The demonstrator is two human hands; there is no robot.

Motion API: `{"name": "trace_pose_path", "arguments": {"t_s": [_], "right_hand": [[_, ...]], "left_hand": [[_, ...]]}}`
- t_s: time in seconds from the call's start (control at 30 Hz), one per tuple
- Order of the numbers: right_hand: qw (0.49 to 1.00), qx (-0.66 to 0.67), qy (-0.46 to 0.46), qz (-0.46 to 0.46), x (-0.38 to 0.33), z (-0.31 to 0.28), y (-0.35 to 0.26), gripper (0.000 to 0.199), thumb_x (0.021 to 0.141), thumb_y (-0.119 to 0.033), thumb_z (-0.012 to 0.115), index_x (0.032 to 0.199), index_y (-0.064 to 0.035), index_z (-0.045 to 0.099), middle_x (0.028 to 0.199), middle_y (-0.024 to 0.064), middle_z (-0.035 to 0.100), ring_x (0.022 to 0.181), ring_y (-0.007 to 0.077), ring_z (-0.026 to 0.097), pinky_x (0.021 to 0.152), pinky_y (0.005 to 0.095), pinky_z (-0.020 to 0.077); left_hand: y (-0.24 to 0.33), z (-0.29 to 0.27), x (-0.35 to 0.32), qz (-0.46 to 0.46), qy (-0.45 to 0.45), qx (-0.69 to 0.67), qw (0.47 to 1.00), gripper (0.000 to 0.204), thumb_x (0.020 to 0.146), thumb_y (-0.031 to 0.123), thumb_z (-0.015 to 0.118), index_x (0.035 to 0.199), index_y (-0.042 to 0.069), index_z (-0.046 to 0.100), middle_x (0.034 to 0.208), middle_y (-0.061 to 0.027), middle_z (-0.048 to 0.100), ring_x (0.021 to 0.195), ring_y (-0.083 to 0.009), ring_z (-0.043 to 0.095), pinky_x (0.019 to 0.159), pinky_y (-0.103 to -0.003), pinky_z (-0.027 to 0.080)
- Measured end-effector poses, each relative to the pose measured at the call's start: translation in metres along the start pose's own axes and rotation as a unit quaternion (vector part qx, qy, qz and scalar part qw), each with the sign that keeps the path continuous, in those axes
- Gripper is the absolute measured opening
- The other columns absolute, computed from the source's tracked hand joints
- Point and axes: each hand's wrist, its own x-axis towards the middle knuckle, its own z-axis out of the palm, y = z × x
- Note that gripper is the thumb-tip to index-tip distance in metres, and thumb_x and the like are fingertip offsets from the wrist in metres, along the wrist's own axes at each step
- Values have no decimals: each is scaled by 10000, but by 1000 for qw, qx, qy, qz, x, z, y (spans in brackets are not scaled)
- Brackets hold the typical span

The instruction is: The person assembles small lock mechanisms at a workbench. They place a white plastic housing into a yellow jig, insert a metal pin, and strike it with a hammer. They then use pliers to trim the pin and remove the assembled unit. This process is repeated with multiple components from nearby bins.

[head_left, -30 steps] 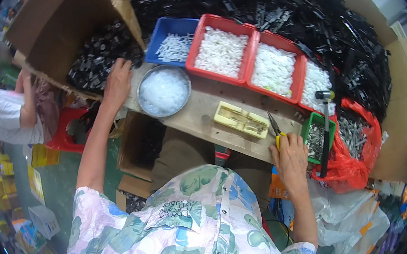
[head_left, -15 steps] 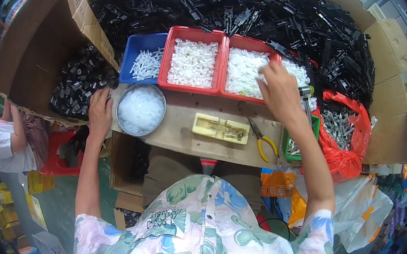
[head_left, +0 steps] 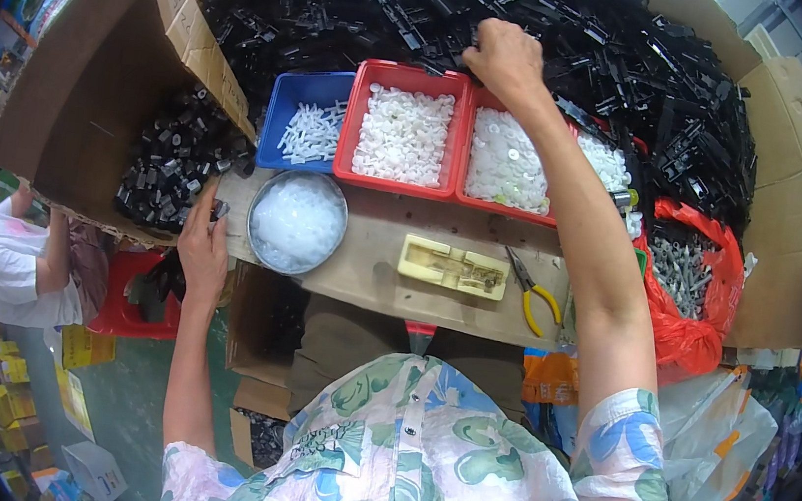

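My left hand (head_left: 203,256) is at the front of the pile of small black blocks (head_left: 168,165), with one small dark block (head_left: 219,209) at its fingertips, seemingly pinched there. Out over the heap of long black plastic parts (head_left: 629,69), my right hand (head_left: 508,57) has its fingers curled down; what they hold, if anything, is hidden. Its forearm crosses a red bin of white round pieces (head_left: 508,159). Closest to my left hand on the board is a round metal bowl (head_left: 342,234) filled with a whitish, glossy substance.
A second red bin (head_left: 345,145) and a blue bin (head_left: 270,122) hold white pieces. On the board (head_left: 368,281) lie a pale yellow fixture (head_left: 454,266) and yellow-handled pliers (head_left: 541,306). A red plastic bag (head_left: 683,332) holds grey parts. At left, a person (head_left: 20,252) is near a red stool (head_left: 124,293).
My right hand has gone from above the red bin of white round pieces to the black parts behind it. My left hand has drawn slightly back toward me. The whole view has shifted.
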Motion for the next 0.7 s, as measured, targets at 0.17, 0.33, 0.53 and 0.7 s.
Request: {"name": "trace_pose_path", "arguments": {"t_s": [0.17, 0.33, 0.53, 0.7], "right_hand": [[999, 38, 5, -38, -51, -41, 14, 193, 781, -182, 681, 883, -23, 723, 875, 197, 702, 857, 373, 692, 768, 446, 551], [966, 230, -47, -110, -175, -74, 5, 68, 774, -24, 706, 838, -12, 689, 839, 133, 623, 777, 328, 643, 669, 410, 514], [964, 163, -110, -181, -261, -67, -10, 143, 750, -88, 735, 887, -89, 693, 932, 25, 606, 905, 222, 590, 725, 381, 408], [968, 126, -124, -176, -265, -59, -18, 126, 779, -77, 672, 904, -79, 687, 945, 36, 589, 944, 223, 577, 763, 384, 420]], "left_hand": [[50, -24, -5, -82, -16, -133, 988, 465, 899, -24, 639, 1359, 22, 587, 1168, -116, 668, 897, -134, 616, 773, -264, 499], [101, -21, -19, -113, -53, -300, 946, 457, 852, -86, 687, 1299, -25, 612, 1149, -79, 667, 852, -73, 582, 745, -226, 485], [140, 15, -24, -114, -131, -434, 884, 334, 830, -76, 730, 1158, -28, 682, 1099, -62, 685, 866, -66, 589, 763, -213, 462], [155, 27, -29, -103, -159, -423, 886, 314, 821, -44, 759, 1127, -9, 700, 1069, -51, 698, 870, -68, 589, 742, -221, 456]]}}
